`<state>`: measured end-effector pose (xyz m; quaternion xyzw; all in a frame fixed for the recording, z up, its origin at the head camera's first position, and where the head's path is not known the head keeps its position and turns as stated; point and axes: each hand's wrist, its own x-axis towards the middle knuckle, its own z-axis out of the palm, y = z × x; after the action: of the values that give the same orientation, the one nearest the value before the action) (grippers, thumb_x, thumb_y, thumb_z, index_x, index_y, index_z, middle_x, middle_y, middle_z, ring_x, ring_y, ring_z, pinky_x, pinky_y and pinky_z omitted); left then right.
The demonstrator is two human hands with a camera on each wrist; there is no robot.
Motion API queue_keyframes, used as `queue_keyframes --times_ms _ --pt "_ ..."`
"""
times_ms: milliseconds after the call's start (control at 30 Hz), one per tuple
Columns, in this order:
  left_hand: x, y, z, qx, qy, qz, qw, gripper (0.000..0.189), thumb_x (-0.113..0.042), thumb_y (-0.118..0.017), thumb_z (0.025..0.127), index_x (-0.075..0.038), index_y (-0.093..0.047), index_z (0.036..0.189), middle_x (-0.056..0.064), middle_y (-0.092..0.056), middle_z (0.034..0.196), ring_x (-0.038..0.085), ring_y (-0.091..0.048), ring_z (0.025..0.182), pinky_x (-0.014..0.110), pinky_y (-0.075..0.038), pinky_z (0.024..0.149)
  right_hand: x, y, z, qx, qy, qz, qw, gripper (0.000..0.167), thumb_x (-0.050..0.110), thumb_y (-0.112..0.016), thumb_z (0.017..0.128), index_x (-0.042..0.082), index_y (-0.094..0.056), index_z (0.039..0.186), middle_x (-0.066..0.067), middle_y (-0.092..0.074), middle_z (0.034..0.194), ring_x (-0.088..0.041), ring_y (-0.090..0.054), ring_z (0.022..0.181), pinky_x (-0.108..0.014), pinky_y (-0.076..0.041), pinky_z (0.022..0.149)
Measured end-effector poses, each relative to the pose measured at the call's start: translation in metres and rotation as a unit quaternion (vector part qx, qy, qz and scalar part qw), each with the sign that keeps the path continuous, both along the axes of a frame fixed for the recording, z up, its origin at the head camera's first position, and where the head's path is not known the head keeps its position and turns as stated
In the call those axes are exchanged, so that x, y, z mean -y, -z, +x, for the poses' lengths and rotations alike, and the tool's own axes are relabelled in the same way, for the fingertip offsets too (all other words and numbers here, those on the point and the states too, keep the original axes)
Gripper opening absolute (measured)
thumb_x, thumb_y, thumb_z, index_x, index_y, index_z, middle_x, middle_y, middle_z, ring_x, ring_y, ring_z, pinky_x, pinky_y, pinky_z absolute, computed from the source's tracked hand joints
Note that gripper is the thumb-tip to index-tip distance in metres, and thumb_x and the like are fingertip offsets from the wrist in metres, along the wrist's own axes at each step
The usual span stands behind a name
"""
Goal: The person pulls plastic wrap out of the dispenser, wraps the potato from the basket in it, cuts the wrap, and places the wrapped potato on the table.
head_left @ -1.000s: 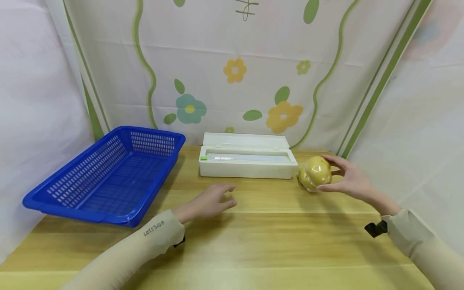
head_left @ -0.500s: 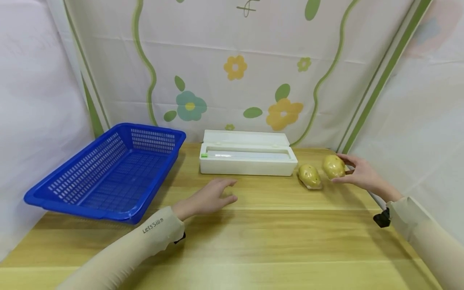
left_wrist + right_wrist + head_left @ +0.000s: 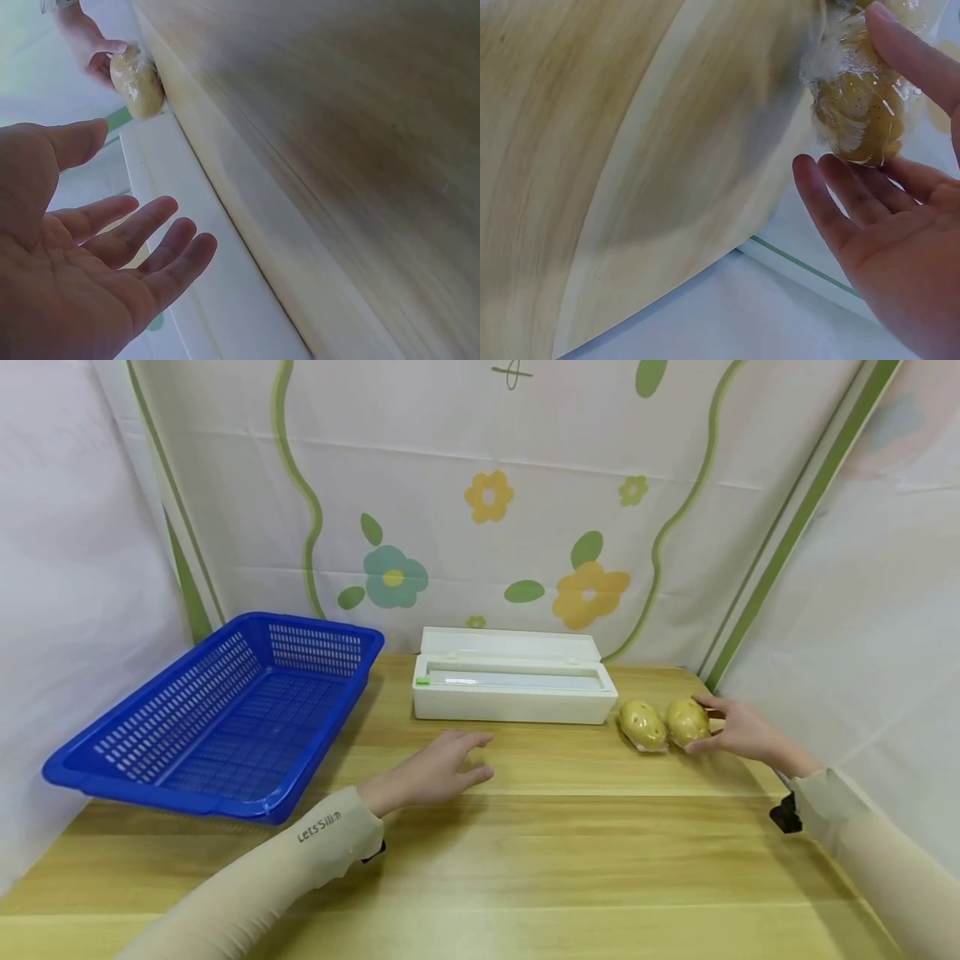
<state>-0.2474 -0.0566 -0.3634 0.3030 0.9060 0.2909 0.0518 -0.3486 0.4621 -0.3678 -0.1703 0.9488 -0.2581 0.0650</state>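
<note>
Two potatoes wrapped in clear film stand side by side at the right of the wooden table. My right hand (image 3: pixel 744 732) holds the right-hand potato (image 3: pixel 687 722) between thumb and fingers. The right wrist view shows the thumb at one side of this wrapped potato (image 3: pixel 859 112) and the fingertips at the other. Just left of it is the other potato (image 3: pixel 642 725). My left hand (image 3: pixel 431 770) hovers over the table in front of the white box, fingers loosely spread; its palm (image 3: pixel 67 292) holds nothing.
The white cling-film box (image 3: pixel 513 705) has its lid raised at the back and a green slider at its left end. A blue slotted basket (image 3: pixel 213 806) occupies the left of the wooden table (image 3: pixel 570 860). Floral cloth (image 3: pixel 450 452) encloses the back and sides.
My right hand lifted its potato away rightward from beside the other one, then lowered it to the table next to it. The left hand stayed nearly still.
</note>
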Motion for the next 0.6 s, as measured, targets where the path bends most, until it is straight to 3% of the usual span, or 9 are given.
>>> queue_keyframes --times_ms 167,400,500,600 --pt "-0.003 -0.001 0.001 0.001 0.004 -0.007 1.0 0.055 -0.031 -0.059 0.1 -0.004 -0.044 0.146 0.012 -0.049 0.143 0.031 -0.038 0.134 0.047 -0.033 0.108 -0.001 0.002 0.003 0.02 -0.017 0.014 0.9996 0.109 0.039 -0.084 0.077 -0.007 -0.021 0.152 -0.036 -0.029 0.148 -0.055 -0.036 0.127 -0.065 -0.036 0.097" --pt "-0.005 -0.002 0.001 -0.004 0.001 -0.021 0.9998 0.057 -0.034 -0.059 0.1 -0.003 -0.044 0.146 0.013 -0.047 0.144 0.032 -0.038 0.134 0.047 -0.033 0.108 0.0 0.007 0.012 0.071 -0.019 -0.02 0.9971 0.11 0.031 -0.08 0.084 -0.003 -0.003 0.155 -0.039 -0.011 0.152 -0.057 -0.015 0.135 -0.07 -0.02 0.103" --pt "-0.005 -0.004 0.0 -0.015 -0.004 -0.017 0.9997 0.056 -0.034 -0.059 0.1 -0.003 -0.045 0.145 0.015 -0.048 0.143 0.033 -0.04 0.133 0.047 -0.033 0.108 0.005 0.005 0.013 0.068 -0.001 -0.019 0.9975 0.107 0.036 -0.074 0.089 -0.005 0.0 0.154 -0.037 -0.006 0.154 -0.056 -0.009 0.138 -0.071 -0.016 0.104" --pt "-0.003 -0.008 0.0 -0.033 -0.012 -0.006 0.9994 0.055 -0.034 -0.058 0.1 -0.001 -0.047 0.143 0.016 -0.05 0.141 0.033 -0.041 0.131 0.047 -0.034 0.107 0.02 -0.003 0.018 0.04 0.02 -0.002 0.999 0.098 0.043 -0.06 0.098 -0.01 0.002 0.151 -0.039 -0.002 0.153 -0.057 -0.006 0.137 -0.07 -0.013 0.105"
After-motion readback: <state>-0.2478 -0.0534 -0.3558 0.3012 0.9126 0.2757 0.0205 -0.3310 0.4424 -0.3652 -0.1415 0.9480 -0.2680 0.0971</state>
